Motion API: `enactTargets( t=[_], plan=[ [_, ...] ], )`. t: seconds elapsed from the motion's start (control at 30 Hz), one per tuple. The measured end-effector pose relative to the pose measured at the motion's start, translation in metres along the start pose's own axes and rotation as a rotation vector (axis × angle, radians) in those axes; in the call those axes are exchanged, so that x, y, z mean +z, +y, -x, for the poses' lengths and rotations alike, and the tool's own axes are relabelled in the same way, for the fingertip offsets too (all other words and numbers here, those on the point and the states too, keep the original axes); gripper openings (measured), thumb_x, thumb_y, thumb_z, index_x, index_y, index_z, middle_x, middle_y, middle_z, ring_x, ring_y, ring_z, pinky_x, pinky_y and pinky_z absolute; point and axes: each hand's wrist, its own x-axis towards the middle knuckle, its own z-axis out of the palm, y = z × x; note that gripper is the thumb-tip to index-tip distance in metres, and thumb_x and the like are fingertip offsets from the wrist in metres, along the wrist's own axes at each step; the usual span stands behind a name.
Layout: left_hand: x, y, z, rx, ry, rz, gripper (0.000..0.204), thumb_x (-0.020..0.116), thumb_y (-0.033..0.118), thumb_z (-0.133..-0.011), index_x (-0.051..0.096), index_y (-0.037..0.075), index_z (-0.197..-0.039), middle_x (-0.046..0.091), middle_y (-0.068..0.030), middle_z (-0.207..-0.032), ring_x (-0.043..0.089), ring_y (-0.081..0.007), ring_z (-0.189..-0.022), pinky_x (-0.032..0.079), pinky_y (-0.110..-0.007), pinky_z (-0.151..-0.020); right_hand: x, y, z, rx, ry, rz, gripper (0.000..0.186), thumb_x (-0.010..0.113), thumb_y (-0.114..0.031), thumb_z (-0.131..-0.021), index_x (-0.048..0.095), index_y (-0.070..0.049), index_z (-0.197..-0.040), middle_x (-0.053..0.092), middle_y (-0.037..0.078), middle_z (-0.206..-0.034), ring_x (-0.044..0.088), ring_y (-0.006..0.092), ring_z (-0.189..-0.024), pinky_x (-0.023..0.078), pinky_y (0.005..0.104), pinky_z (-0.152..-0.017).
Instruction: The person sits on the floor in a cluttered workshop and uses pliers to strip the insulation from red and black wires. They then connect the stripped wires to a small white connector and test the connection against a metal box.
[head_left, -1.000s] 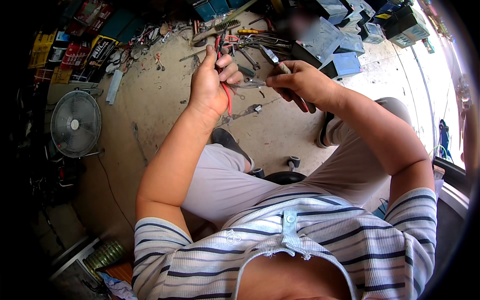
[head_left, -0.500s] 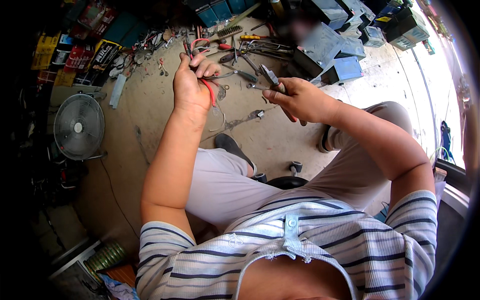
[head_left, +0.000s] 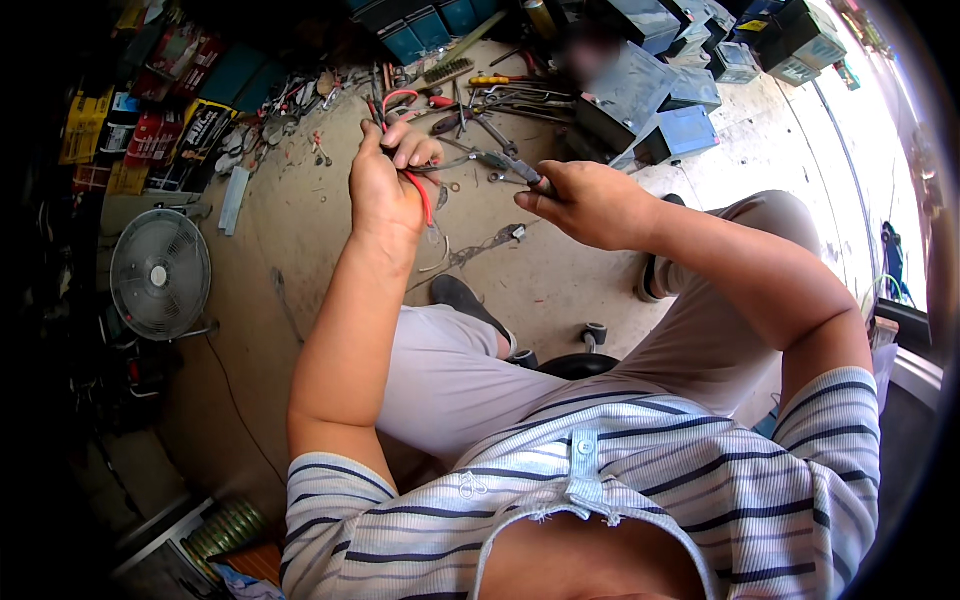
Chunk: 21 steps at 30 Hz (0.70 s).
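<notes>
My left hand (head_left: 390, 175) is raised over the floor, fingers curled round red and dark cables. A red cable (head_left: 421, 198) hangs below its fingers, and a thinner dark piece (head_left: 446, 164) sticks out rightward. My right hand (head_left: 590, 205) is closed on pliers (head_left: 516, 167), their jaws pointing left at the right end of that dark piece; I cannot tell whether they touch. Behind both hands lie loose hand tools (head_left: 500, 98) and a wire brush (head_left: 448, 71).
Grey battery cases (head_left: 680, 135) are piled at the back right. A floor fan (head_left: 160, 275) stands left, its cord trailing across the floor. Stacked coloured boxes (head_left: 140, 140) fill the back left. My legs and a chair's casters (head_left: 593, 332) are below my hands.
My left hand has moved left with the cables. My right hand has lowered, and the pliers have tilted from upright toward horizontal, pointing left.
</notes>
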Motion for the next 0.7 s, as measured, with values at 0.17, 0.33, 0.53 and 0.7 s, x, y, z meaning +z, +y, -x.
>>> enactTargets(
  t=[0.17, 0.33, 0.53, 0.7],
  plan=[
    [-0.0048, -0.0026, -0.0016, -0.023, -0.032, -0.025, 0.036, 0.04, 0.033, -0.101, 0.039, 0.008, -0.074, 0.037, 0.0028, -0.063, 0.028, -0.0085, -0.05, 0.03, -0.023, -0.052, 0.0002, -0.0007, 0.0018, -0.026, 0.03, 0.044, 0.041, 0.052, -0.041, -0.093, 0.051, -0.001, -0.088, 0.061, 0.02, -0.082, 0.058, 0.0388, -0.081, 0.046, 0.0446, -0.069],
    [-0.0047, -0.0021, -0.0022, -0.055, -0.009, -0.001, 0.041, 0.034, 0.038, -0.102, 0.04, 0.009, -0.074, 0.034, 0.0029, -0.062, 0.027, -0.0093, -0.052, 0.03, -0.024, -0.054, 0.0021, 0.001, 0.0029, -0.052, 0.064, 0.074, 0.04, 0.052, -0.04, -0.093, 0.051, -0.001, -0.088, 0.062, 0.019, -0.083, 0.059, 0.0384, -0.082, 0.047, 0.0445, -0.071],
    [-0.0014, -0.0058, -0.0006, -0.036, 0.005, 0.021, 0.037, 0.041, 0.033, -0.1, 0.038, 0.008, -0.073, 0.037, 0.0028, -0.062, 0.028, -0.0086, -0.051, 0.03, -0.023, -0.052, 0.0016, 0.0015, 0.0026, -0.025, 0.061, 0.093, 0.039, 0.052, -0.04, -0.093, 0.051, -0.001, -0.088, 0.062, 0.018, -0.083, 0.059, 0.0377, -0.082, 0.047, 0.0442, -0.07],
    [-0.001, -0.0052, -0.0005, -0.025, 0.043, 0.021, 0.037, 0.041, 0.033, -0.1, 0.038, 0.008, -0.073, 0.036, 0.003, -0.061, 0.028, -0.0087, -0.05, 0.03, -0.023, -0.051, 0.0025, 0.0006, 0.003, -0.017, 0.06, 0.11, 0.039, 0.052, -0.04, -0.093, 0.051, -0.001, -0.088, 0.062, 0.018, -0.083, 0.06, 0.0371, -0.082, 0.047, 0.0439, -0.07]
  ],
)
